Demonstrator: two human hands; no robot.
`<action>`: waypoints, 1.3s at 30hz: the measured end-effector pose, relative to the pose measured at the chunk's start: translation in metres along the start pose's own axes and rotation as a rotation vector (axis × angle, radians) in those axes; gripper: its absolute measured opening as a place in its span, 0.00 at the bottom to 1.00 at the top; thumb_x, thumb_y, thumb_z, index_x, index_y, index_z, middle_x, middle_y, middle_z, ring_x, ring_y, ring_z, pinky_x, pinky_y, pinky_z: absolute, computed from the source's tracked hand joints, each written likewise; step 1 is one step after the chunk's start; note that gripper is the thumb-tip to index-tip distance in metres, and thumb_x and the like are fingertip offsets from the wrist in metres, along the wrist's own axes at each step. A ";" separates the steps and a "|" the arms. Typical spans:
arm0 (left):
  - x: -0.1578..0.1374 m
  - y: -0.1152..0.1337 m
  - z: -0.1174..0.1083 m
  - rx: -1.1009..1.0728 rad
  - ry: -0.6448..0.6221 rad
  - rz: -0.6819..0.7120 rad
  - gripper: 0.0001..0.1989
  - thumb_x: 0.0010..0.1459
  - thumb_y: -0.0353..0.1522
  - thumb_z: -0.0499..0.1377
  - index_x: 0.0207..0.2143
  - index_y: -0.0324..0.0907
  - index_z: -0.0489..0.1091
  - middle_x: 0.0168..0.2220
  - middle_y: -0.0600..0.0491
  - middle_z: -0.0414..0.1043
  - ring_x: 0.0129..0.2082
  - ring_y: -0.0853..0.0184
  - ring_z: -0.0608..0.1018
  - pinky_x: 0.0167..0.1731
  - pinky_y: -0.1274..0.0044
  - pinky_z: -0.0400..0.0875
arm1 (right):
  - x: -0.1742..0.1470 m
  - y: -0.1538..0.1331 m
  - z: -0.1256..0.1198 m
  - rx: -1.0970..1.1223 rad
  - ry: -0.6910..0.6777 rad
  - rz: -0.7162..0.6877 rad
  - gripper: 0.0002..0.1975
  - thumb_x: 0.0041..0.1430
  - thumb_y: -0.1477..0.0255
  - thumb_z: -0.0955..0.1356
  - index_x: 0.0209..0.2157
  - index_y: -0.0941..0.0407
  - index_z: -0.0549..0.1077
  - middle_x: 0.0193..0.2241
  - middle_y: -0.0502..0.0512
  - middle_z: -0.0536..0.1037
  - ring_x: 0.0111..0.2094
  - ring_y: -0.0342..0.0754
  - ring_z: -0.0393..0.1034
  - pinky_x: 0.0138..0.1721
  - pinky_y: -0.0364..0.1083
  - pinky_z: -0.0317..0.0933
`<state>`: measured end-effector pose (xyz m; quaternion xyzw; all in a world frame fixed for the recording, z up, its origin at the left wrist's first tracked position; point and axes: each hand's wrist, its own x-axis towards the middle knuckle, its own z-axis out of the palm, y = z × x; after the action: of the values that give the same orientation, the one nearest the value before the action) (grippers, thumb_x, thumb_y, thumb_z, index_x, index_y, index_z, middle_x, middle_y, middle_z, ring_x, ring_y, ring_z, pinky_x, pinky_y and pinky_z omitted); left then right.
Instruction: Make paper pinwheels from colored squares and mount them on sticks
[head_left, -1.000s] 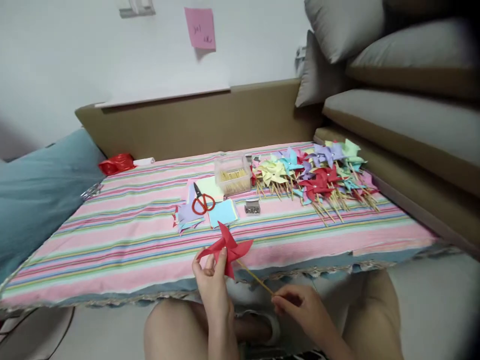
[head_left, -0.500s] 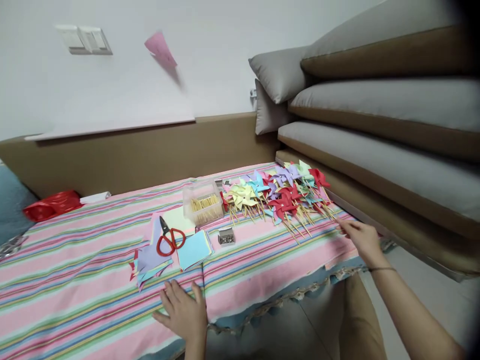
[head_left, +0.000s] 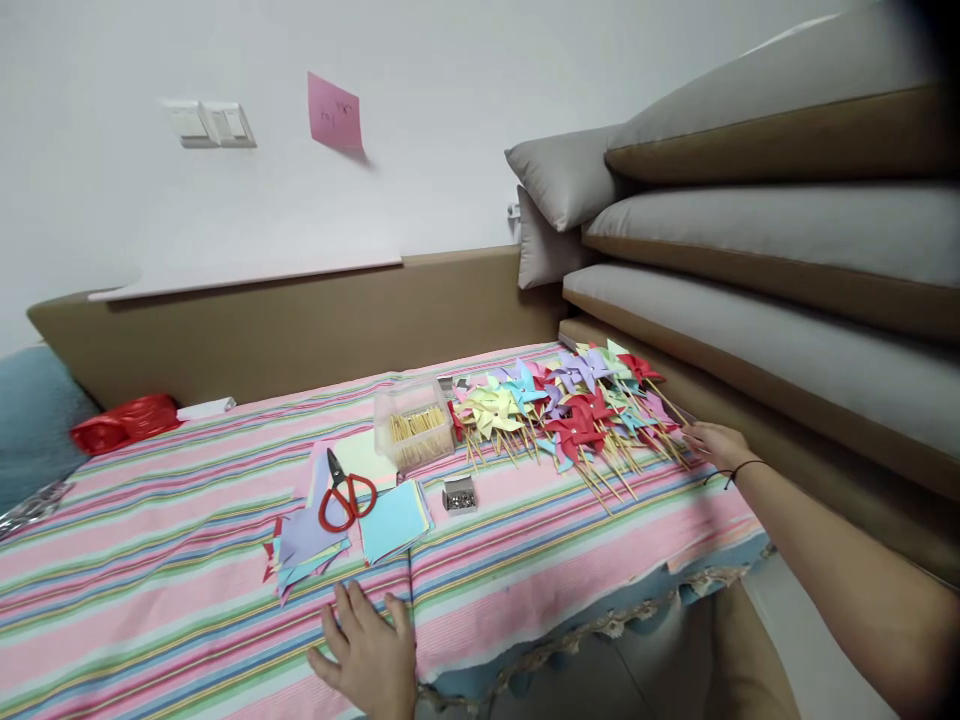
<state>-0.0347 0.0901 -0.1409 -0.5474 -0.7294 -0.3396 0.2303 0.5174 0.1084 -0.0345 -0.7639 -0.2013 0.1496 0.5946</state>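
My left hand (head_left: pixel 369 648) lies flat on the striped cloth (head_left: pixel 187 520) with its fingers spread, below the paper pieces. At the right, my right hand (head_left: pixel 718 446) is closed at the stick end of a red pinwheel (head_left: pixel 641 369), on the edge of a heap of paper pinwheels (head_left: pixel 577 424) on wooden sticks; its fingertips are partly hidden. Nearer my left hand are red-handled scissors (head_left: pixel 347 500), a stack of blue paper squares (head_left: pixel 391 522) and purple paper pieces (head_left: pixel 307 540). A small box of metal pins (head_left: pixel 460 495) stands between paper and pinwheels.
A clear plastic box of short wooden sticks (head_left: pixel 414 425) stands behind the pins. Stacked grey-brown cushions (head_left: pixel 780 310) rise at the right. A brown backrest (head_left: pixel 315 325) runs along the wall. A red plastic bundle (head_left: pixel 124 422) lies far left.
My right hand has moved farther in, to the pinwheel sticks. My left hand stays flat on the cloth. The view has tilted up slightly, and the pink wall note hangs flatter.
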 end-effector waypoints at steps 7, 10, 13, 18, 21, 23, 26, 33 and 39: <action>0.000 0.001 -0.001 -0.012 -0.015 -0.004 0.32 0.56 0.37 0.53 0.61 0.32 0.56 0.60 0.37 0.62 0.61 0.48 0.60 0.60 0.54 0.42 | -0.028 0.002 -0.020 0.117 -0.093 0.213 0.17 0.62 0.67 0.66 0.51 0.57 0.67 0.49 0.58 0.71 0.45 0.50 0.70 0.44 0.53 0.67; -0.001 0.001 -0.002 -0.050 -0.035 -0.023 0.31 0.57 0.37 0.52 0.61 0.33 0.56 0.60 0.37 0.61 0.62 0.48 0.60 0.59 0.53 0.42 | -0.044 0.004 -0.027 0.126 -0.097 0.197 0.16 0.62 0.67 0.66 0.50 0.58 0.68 0.47 0.57 0.72 0.43 0.49 0.71 0.42 0.52 0.68; -0.001 0.002 -0.004 -0.090 -0.060 -0.040 0.31 0.57 0.36 0.52 0.62 0.33 0.55 0.61 0.36 0.59 0.62 0.47 0.58 0.59 0.52 0.43 | -0.058 0.007 -0.027 0.119 -0.111 0.143 0.12 0.62 0.69 0.66 0.45 0.59 0.71 0.42 0.56 0.74 0.38 0.46 0.72 0.38 0.47 0.68; -0.001 0.005 -0.011 -0.123 -0.131 -0.083 0.30 0.58 0.35 0.50 0.62 0.33 0.55 0.62 0.36 0.58 0.63 0.47 0.57 0.59 0.51 0.43 | -0.100 0.011 0.010 0.059 -0.234 -0.123 0.05 0.50 0.71 0.70 0.28 0.58 0.73 0.26 0.55 0.78 0.30 0.49 0.74 0.32 0.47 0.67; -0.002 0.007 -0.015 -0.088 -0.189 -0.088 0.29 0.59 0.35 0.48 0.61 0.31 0.57 0.62 0.36 0.57 0.63 0.48 0.56 0.60 0.51 0.41 | -0.149 0.007 0.055 -0.002 -0.489 -0.331 0.09 0.48 0.66 0.68 0.29 0.57 0.74 0.26 0.55 0.80 0.31 0.52 0.76 0.35 0.49 0.68; -0.002 0.008 -0.019 -0.026 -0.251 -0.084 0.29 0.60 0.35 0.46 0.61 0.29 0.57 0.63 0.35 0.54 0.64 0.48 0.54 0.60 0.51 0.40 | -0.190 -0.001 0.088 -0.062 -0.697 -0.463 0.10 0.50 0.65 0.67 0.31 0.57 0.75 0.27 0.56 0.81 0.32 0.52 0.76 0.37 0.50 0.68; 0.000 0.006 -0.024 0.063 -0.399 -0.062 0.30 0.62 0.37 0.43 0.62 0.27 0.54 0.65 0.37 0.49 0.66 0.49 0.48 0.61 0.53 0.34 | -0.254 -0.016 0.137 -0.161 -0.960 -0.661 0.10 0.55 0.67 0.65 0.32 0.55 0.76 0.32 0.56 0.82 0.35 0.51 0.76 0.39 0.48 0.68; 0.022 -0.007 -0.030 0.009 -0.951 -0.154 0.53 0.48 0.55 0.53 0.67 0.34 0.36 0.69 0.43 0.27 0.67 0.47 0.32 0.59 0.50 0.28 | -0.339 -0.036 0.235 -0.419 -1.159 -1.000 0.16 0.53 0.78 0.66 0.45 0.58 0.75 0.50 0.63 0.75 0.54 0.55 0.67 0.56 0.52 0.57; 0.031 -0.009 -0.028 -0.035 -1.124 -0.216 0.63 0.38 0.59 0.56 0.67 0.37 0.30 0.68 0.45 0.18 0.65 0.47 0.24 0.58 0.49 0.24 | -0.335 -0.028 0.270 -0.582 -1.206 -1.086 0.14 0.51 0.74 0.71 0.42 0.59 0.77 0.49 0.66 0.76 0.51 0.58 0.70 0.52 0.52 0.60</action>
<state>-0.0530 0.0872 -0.1024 -0.5698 -0.7859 -0.0300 -0.2384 0.0946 0.1808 -0.0784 -0.4740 -0.8504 0.1669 0.1560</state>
